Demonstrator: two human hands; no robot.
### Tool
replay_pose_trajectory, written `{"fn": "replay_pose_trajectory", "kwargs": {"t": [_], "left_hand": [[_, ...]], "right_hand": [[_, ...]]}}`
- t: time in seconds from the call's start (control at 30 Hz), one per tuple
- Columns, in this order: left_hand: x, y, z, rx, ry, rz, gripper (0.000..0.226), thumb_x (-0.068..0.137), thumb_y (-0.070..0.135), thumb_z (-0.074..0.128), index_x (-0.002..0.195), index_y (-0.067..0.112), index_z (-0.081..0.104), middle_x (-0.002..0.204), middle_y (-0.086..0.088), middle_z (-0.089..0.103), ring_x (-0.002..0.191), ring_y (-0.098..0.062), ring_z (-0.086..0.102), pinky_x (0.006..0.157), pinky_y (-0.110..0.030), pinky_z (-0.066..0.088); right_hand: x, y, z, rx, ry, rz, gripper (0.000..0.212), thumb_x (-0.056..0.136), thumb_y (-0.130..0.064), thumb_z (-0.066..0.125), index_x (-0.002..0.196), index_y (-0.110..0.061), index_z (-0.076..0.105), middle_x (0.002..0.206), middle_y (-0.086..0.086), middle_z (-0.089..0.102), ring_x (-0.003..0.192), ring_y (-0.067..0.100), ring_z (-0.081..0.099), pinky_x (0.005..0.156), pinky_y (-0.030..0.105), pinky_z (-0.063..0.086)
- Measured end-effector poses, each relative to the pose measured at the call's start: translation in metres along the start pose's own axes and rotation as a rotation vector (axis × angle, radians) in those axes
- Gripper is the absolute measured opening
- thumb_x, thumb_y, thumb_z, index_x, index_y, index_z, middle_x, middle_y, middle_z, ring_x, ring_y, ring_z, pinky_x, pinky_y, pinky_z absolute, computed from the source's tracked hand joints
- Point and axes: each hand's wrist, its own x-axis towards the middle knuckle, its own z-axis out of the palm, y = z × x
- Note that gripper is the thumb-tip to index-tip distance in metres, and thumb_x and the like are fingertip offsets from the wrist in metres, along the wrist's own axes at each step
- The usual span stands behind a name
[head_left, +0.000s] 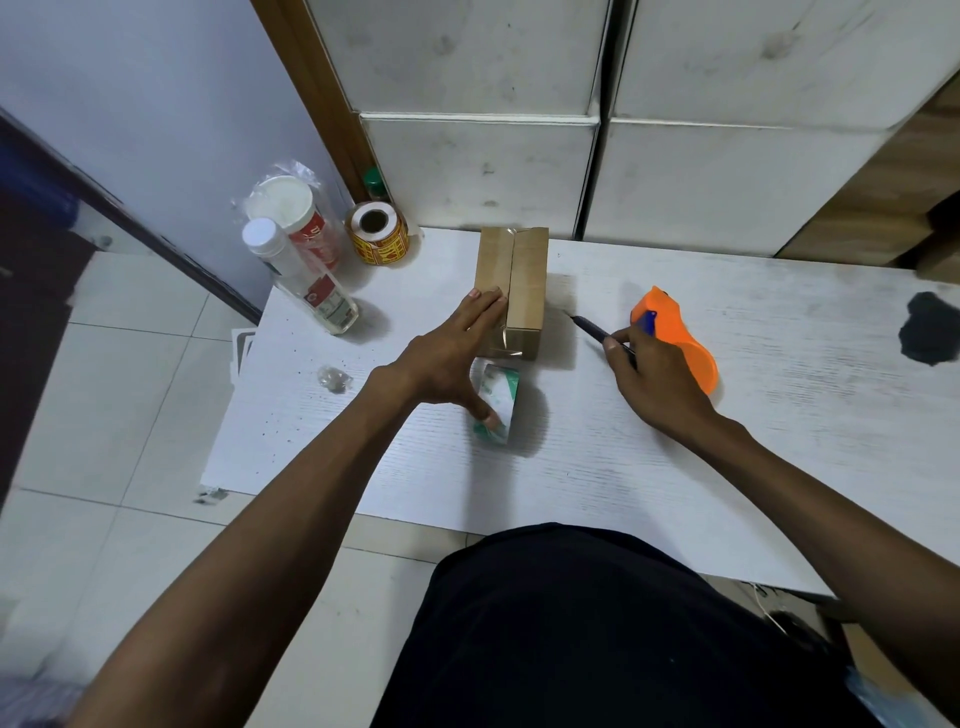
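Brown taped box (525, 278), L grip (449, 358) flat on it, R grip (657, 379) holding pen (589, 328)

One head-worn wide-angle view, facing forward and steeply down, close over the worktop (571, 467). Centred near the cardboard box (511, 291); white boxes (571, 130) at 12 o'clock.

A packing station: cardboard box (524, 280), stacked white cartons (483, 171), label roll (382, 236) and orange tape dispenser (675, 327).
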Motion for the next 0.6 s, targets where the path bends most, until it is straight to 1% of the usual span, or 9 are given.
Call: {"fn": "replay_pose_trajectory", "kwargs": {"t": [0.13, 0.27, 0.4, 0.47, 0.6], "left_hand": [[0.000, 0.001, 0.000, 0.005, -0.006, -0.004, 0.150, 0.049, 0.055, 0.093, 0.159, 0.024, -0.004, 0.167, 0.014, -0.011, 0.153, -0.010, -0.015, 0.104, -0.058, 0.048], [0.000, 0.001, 0.000, 0.011, -0.014, -0.011, 0.152, 0.048, 0.056, 0.093, 0.159, 0.025, -0.006, 0.166, 0.015, -0.013, 0.152, -0.008, -0.017, 0.102, -0.059, 0.048], [0.000, 0.001, 0.001, 0.029, -0.017, -0.019, 0.155, 0.046, 0.058, 0.094, 0.158, 0.026, -0.008, 0.166, 0.016, -0.015, 0.151, -0.007, -0.019, 0.100, -0.061, 0.049], [0.000, 0.002, 0.001, 0.028, -0.021, -0.022, 0.156, 0.045, 0.058, 0.094, 0.158, 0.025, -0.008, 0.165, 0.016, -0.016, 0.151, -0.007, -0.020, 0.100, -0.062, 0.049], [0.000, 0.004, 0.001, 0.023, -0.025, -0.023, 0.157, 0.045, 0.058, 0.094, 0.158, 0.025, -0.009, 0.166, 0.016, -0.016, 0.151, -0.007, -0.020, 0.100, -0.062, 0.048]], "right_hand": [[0.001, 0.004, 0.005, -0.010, -0.023, 0.034, 0.025, 0.102, -0.021, 0.040, 0.101, -0.005, 0.058, 0.056, -0.001, 0.047, 0.049, 0.013, 0.043, 0.047, 0.027, 0.026], [0.002, 0.007, 0.009, -0.001, -0.025, 0.054, 0.021, 0.102, -0.017, 0.039, 0.100, -0.003, 0.054, 0.058, 0.001, 0.047, 0.052, 0.016, 0.044, 0.049, 0.029, 0.027], [0.002, 0.009, 0.011, 0.016, -0.036, 0.081, 0.021, 0.102, -0.016, 0.039, 0.102, 0.001, 0.053, 0.059, 0.003, 0.048, 0.052, 0.019, 0.044, 0.046, 0.028, 0.026], [0.003, 0.011, 0.012, 0.038, -0.032, 0.100, 0.023, 0.102, -0.019, 0.041, 0.103, 0.000, 0.053, 0.057, 0.002, 0.046, 0.050, 0.018, 0.043, 0.046, 0.028, 0.026], [0.004, 0.013, 0.012, 0.023, -0.062, 0.126, 0.027, 0.098, -0.037, 0.050, 0.102, -0.010, 0.050, 0.063, -0.001, 0.050, 0.055, 0.015, 0.049, 0.049, 0.028, 0.029]]}}
